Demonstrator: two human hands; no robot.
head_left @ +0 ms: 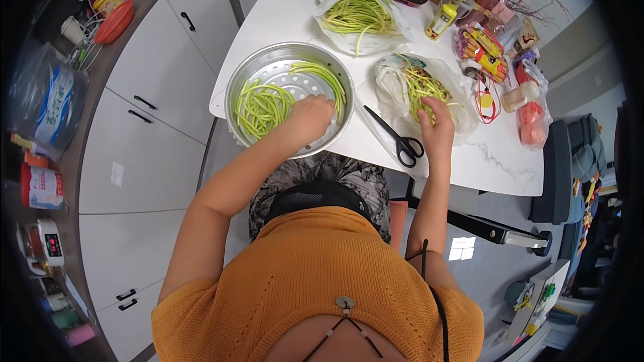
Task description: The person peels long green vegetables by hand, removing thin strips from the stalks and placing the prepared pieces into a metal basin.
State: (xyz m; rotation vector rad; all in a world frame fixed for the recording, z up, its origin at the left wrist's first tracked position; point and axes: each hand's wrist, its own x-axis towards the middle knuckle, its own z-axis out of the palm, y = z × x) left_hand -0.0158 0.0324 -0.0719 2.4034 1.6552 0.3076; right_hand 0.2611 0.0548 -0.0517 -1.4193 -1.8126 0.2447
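A round metal steamer pan point(235, 110) with a holed bottom stands at the table's left front. Cut green stems point(261, 108), which look like garlic scapes, are heaped on its left, and longer ones point(325, 77) curve along its right wall. My left hand point(312, 121) is over the pan with its fingers curled in beside the long stems; whatever they hold is hidden. My right hand point(436, 124) is at a white plastic bag point(390, 87) of yellowish stem ends point(419, 84), its thumb and fingers apart. Black scissors point(401, 146) lie between the pan and the bag.
Behind, another plastic bag point(329, 30) holds long whole stems point(359, 13). A yellow bottle point(443, 17), snack packs point(481, 50) and a red-tinted bag point(533, 121) crowd the table's right side. White cabinets point(147, 114) run along the left.
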